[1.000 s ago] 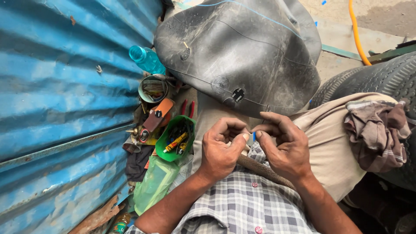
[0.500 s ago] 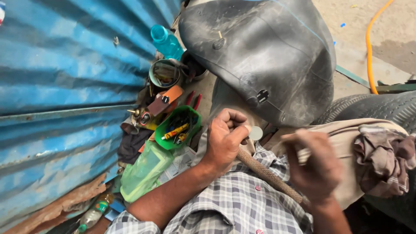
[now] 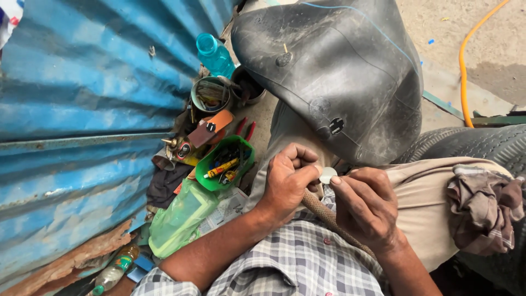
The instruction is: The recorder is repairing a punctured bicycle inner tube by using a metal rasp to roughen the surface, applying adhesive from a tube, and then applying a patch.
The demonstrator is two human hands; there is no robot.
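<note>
Hands, left point(image 3: 287, 183) and right point(image 3: 367, 205), pinch white disc point(image 3: 327, 175) beside black tube point(image 3: 339, 71).

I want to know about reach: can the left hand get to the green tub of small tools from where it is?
Probably yes. The left hand pinches a small white disc with the right hand, and the green tub sits open just beside it, nothing between.

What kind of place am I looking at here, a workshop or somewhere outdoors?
Probably a roadside tyre-repair spot, outdoors: a large black rubber inner tube lies beside a ribbed black tyre, with a green plastic tub of small tools against a blue corrugated metal wall on bare ground.
</note>
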